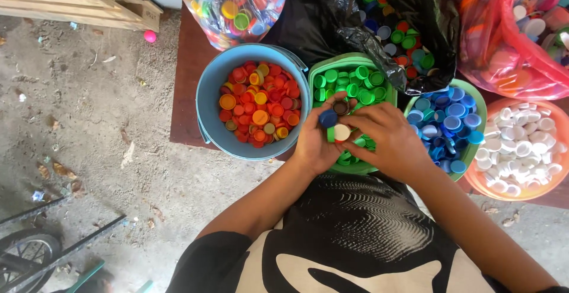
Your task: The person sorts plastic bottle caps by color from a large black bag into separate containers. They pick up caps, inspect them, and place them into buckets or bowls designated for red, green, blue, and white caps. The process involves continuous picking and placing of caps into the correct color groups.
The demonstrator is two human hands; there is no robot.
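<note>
While the left hand [314, 145] cupped a small heap of bottle caps [335, 125] over the green tub [349, 62], the right hand [388, 139] closed in from the other side, its fingertips [355, 117] pinching at a dark cap on top of the heap. Both hands were narrow and curled around the caps, touching each other above the tub's near edge. The heap looked loosely stacked: a blue cap, a white one, a green one and a brown one. A judgement only, but pulling one free could tip the others, and they would likely drop among the green caps, where the odd colours would need fishing out. A cap could also bounce off the rim onto the dirt floor [89, 127].

The blue bucket [207, 100] to the left held red, orange and yellow caps. The green tub held green ones. A green-rimmed bowl [477, 106] to the right held blue caps, and the orange basin [474, 180] beyond it held white ones. Behind them, a black bag [320, 14] lay open on mixed caps, with a clear bag [228, 5] and a pink bag [504, 50] also full of mixed colours. All stood on a dark brown bench [186, 79].
</note>
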